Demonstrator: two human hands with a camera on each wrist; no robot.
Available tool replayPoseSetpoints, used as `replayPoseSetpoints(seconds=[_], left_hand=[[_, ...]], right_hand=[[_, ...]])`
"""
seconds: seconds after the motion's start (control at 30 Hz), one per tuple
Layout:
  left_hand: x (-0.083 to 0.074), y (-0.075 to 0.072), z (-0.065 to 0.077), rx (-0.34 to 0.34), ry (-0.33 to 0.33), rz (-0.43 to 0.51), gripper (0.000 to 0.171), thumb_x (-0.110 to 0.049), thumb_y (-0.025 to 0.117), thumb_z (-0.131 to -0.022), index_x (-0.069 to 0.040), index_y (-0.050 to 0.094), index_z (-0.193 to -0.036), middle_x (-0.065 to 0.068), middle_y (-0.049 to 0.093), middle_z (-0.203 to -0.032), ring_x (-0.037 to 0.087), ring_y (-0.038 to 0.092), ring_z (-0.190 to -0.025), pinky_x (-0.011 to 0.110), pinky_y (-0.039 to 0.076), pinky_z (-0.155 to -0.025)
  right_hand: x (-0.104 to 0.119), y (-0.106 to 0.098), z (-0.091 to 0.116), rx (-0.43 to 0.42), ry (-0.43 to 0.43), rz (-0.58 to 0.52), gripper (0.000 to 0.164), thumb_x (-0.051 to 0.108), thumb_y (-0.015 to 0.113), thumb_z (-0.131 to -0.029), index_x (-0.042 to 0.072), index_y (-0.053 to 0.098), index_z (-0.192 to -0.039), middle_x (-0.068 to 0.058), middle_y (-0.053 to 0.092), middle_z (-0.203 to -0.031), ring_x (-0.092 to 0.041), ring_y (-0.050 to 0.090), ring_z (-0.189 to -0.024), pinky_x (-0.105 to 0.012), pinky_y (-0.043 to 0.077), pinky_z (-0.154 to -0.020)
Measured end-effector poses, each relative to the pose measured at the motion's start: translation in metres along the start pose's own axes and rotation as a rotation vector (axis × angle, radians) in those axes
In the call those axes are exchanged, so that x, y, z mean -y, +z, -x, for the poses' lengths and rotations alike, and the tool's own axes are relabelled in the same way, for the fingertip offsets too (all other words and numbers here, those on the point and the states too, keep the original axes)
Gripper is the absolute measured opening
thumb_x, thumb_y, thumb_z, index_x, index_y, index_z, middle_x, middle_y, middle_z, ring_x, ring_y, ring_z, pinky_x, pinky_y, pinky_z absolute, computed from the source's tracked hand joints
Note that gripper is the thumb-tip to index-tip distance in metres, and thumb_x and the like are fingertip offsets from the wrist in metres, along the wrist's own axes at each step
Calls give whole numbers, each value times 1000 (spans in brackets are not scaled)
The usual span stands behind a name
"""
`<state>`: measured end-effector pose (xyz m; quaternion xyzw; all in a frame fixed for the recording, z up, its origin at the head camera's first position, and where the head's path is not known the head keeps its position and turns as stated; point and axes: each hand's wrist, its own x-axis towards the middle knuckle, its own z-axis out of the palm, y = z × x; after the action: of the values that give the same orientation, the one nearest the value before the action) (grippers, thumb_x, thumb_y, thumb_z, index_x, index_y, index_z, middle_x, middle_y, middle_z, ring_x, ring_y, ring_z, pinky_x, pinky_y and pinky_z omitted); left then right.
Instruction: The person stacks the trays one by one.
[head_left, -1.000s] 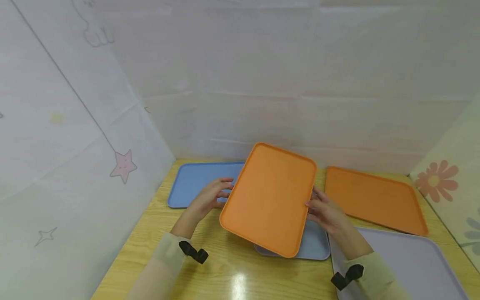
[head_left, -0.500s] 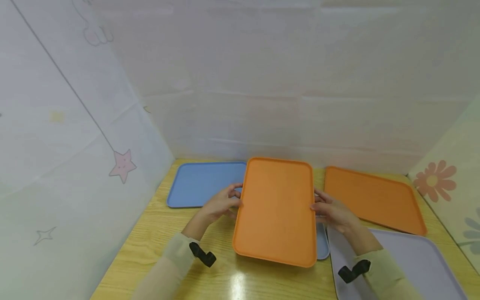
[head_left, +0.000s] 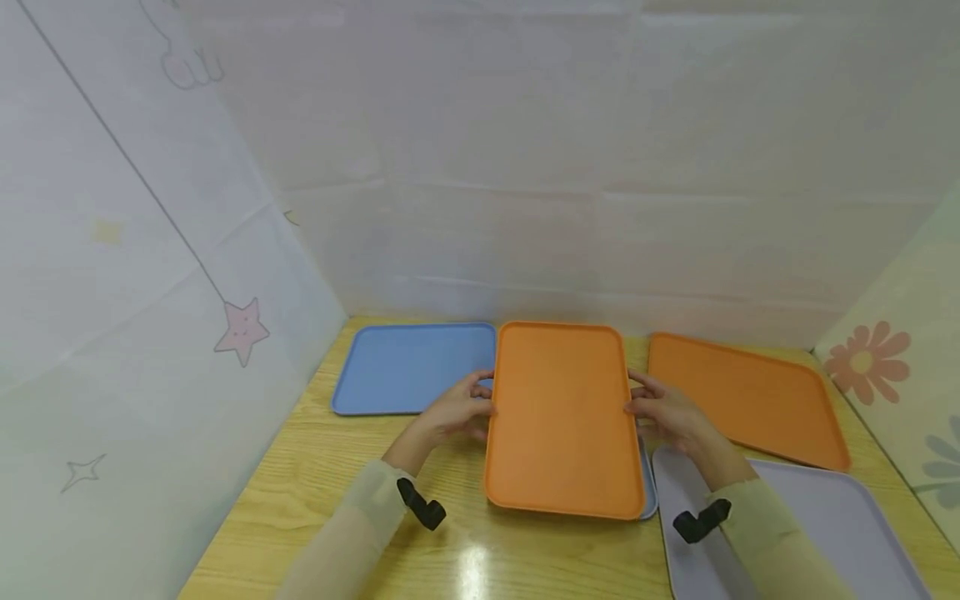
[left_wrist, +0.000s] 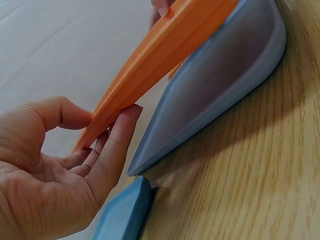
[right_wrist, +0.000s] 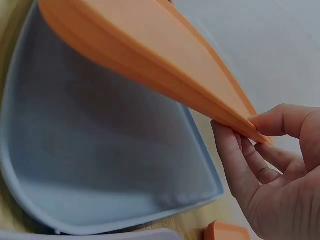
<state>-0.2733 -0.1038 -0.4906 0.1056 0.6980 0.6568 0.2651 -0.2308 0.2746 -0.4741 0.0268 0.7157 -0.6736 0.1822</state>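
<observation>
An orange tray (head_left: 564, 417) is held level between both hands, just above a grey-blue tray (right_wrist: 110, 150) lying on the table. My left hand (head_left: 453, 408) pinches its left long edge, thumb on top and fingers beneath, as the left wrist view shows. On the opposite edge my right hand (head_left: 667, 412) grips the same way, thumb over the rim. In the head view the orange tray hides most of the grey-blue one; only a strip of its right side shows. The wrist views show a gap between the two trays.
A blue tray (head_left: 412, 367) lies at the back left of the wooden table (head_left: 300, 492). Another orange tray (head_left: 750, 400) lies at the back right, with a lilac tray (head_left: 810, 517) in front of it. White printed sheets (head_left: 480, 167) hang behind and at both sides.
Both hands have turned the orange tray from a slant to nearly straight. It has come down over the grey-blue tray, and the left hand has shifted right with it.
</observation>
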Motion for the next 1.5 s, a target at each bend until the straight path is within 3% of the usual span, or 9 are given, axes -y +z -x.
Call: replayPoseSetpoints(seconds=[0.57,0.9,1.2,1.33,1.5], left_hand=[[11,20,-20,-29,-36,-109,79,1,61,-87,0,24,-157,23,53,-123,28,65,-93,45,63,-64],[14,26,-25,-35,-61,-204,75,1,59,-90,-3,27,-158,17,54,-102,25,67,-76,42,62,-59],[7,37,-23,-66,-55,-400,69,-2,59,-92,-3,33,-156,13,61,-93,22,65,-69,46,62,-59],[8,41,-24,-85,-65,-494,67,-2,59,-92,-2,36,-154,11,62,-99,21,65,-75,38,61,-56],[5,45,-24,-99,-73,-565,66,-5,59,-95,-1,35,-156,17,64,-119,23,68,-84,36,60,-55]], right_hand=[[-14,-11,-19,-18,54,119,78,-2,61,-94,-2,19,-160,-13,56,-115,-15,63,-89,-35,60,-75],[-18,-11,-21,-60,53,245,76,-3,64,-92,-6,24,-157,-21,56,-120,-16,62,-89,-31,59,-73],[-13,-8,-21,-85,49,390,74,-5,65,-89,-13,28,-153,-26,60,-115,-20,65,-86,-35,59,-73],[-10,-5,-19,-107,81,448,73,-4,64,-88,-12,30,-153,-27,59,-116,-22,66,-86,-34,58,-72],[-9,-4,-18,-145,76,583,69,-1,60,-88,-9,36,-151,-29,58,-121,-27,63,-91,-35,56,-73]])
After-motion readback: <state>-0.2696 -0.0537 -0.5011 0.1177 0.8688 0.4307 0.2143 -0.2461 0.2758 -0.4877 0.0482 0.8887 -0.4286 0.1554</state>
